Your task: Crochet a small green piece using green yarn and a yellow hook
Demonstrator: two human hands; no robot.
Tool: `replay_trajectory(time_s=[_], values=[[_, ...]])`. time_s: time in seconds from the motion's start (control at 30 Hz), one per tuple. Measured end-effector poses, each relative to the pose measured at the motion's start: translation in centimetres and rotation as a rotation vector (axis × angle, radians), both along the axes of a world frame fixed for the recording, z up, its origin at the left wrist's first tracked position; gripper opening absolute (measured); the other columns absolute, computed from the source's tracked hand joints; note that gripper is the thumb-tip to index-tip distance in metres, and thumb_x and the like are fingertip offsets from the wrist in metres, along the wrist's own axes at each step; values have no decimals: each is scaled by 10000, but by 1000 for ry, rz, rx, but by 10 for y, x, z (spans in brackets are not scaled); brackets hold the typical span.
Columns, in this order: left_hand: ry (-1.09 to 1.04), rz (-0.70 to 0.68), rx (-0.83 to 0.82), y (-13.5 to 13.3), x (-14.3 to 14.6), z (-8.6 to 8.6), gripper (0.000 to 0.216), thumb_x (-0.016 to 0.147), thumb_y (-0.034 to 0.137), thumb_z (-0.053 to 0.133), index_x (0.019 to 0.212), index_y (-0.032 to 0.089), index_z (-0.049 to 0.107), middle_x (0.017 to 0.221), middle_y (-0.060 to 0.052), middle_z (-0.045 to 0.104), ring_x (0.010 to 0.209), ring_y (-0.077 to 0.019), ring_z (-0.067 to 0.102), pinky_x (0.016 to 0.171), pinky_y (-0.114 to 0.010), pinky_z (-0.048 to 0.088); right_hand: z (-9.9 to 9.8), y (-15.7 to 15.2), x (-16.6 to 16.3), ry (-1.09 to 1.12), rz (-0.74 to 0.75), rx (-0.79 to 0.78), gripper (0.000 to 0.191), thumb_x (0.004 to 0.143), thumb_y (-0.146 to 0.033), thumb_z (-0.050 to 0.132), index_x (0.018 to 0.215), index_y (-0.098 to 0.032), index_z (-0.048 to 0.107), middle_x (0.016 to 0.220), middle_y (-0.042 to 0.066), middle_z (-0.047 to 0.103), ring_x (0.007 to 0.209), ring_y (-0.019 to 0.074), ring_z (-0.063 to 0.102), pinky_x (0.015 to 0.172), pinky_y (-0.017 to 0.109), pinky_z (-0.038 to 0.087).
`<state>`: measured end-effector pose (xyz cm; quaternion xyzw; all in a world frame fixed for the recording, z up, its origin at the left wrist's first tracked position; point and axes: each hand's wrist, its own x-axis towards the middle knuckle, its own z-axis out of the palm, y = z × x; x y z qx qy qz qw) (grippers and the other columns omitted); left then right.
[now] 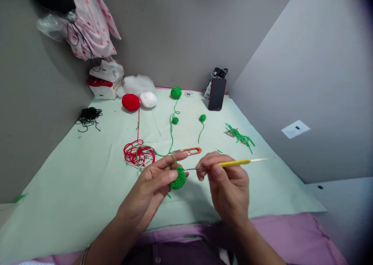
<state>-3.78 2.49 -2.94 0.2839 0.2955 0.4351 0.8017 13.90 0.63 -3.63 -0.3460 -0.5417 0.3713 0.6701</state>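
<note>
My left hand [154, 181] pinches a small round green crochet piece [178, 178] between thumb and fingers, low in the middle of the view. A green strand runs from it over my forefinger up the table to a green yarn ball [176, 92]. My right hand [225, 179] grips a yellow-handled crochet hook [233, 163], its metal tip pointing left and reaching the green piece. Both hands hover just above the pale green table cover [72, 187].
Orange thread snips [189, 151] lie just beyond my left fingers beside a red yarn tangle [138, 153]. Farther back are red [131, 102] and white [148, 99] yarn balls, two small green crochet bits [175, 120], green scraps [240, 136], black thread [89, 116], a phone [217, 94], grey walls.
</note>
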Motion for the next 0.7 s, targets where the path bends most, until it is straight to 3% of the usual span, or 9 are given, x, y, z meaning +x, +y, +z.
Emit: replay_trajectory(time_s=[0.07, 0.17, 0.23, 0.33, 0.43, 0.7], values=[[70, 0, 74, -2, 1, -2, 367, 818, 348, 912, 1181, 307, 879, 981, -25, 796, 996, -216, 698, 986, -325, 507, 0, 2, -2, 33, 70, -46, 147, 1035, -344, 733, 978, -277, 851, 858, 23, 789, 746, 167, 703, 693, 310, 587], [163, 15, 205, -6, 2, -5, 375, 866, 326, 893, 1237, 366, 856, 1116, -29, 804, 1222, -257, 661, 1059, -335, 466, -4, 3, -5, -18, 75, -66, 134, 1022, -345, 754, 979, -287, 867, 928, 38, 832, 928, 203, 755, 871, 354, 603], [190, -7, 259, -6, 0, -7, 410, 904, 331, 867, 1308, 384, 822, 1161, -32, 794, 1286, -263, 636, 1094, -344, 449, -7, 3, -5, 8, 87, -98, 131, 1026, -344, 750, 992, -297, 868, 955, 33, 840, 936, 194, 754, 867, 340, 594], [181, -25, 260, -5, -4, -9, 473, 909, 339, 866, 1369, 400, 780, 1036, -9, 756, 1083, -210, 688, 1020, -328, 500, -7, 4, -3, 118, 138, -188, 117, 1012, -361, 769, 981, -296, 861, 931, 19, 826, 808, 148, 711, 724, 270, 553], [196, 8, 227, -3, -6, -8, 525, 863, 286, 907, 1364, 377, 777, 919, 21, 692, 888, -151, 661, 900, -284, 532, -3, 5, -2, 207, 177, -257, 150, 990, -394, 794, 924, -272, 851, 874, 9, 801, 713, 117, 662, 678, 241, 528], [283, 64, 244, -3, -5, 0, 516, 852, 218, 892, 1348, 316, 790, 856, 26, 659, 870, -148, 636, 889, -282, 518, 4, 10, -2, 197, 198, -228, 220, 1023, -408, 737, 908, -222, 761, 824, 29, 788, 670, 137, 664, 658, 271, 564]])
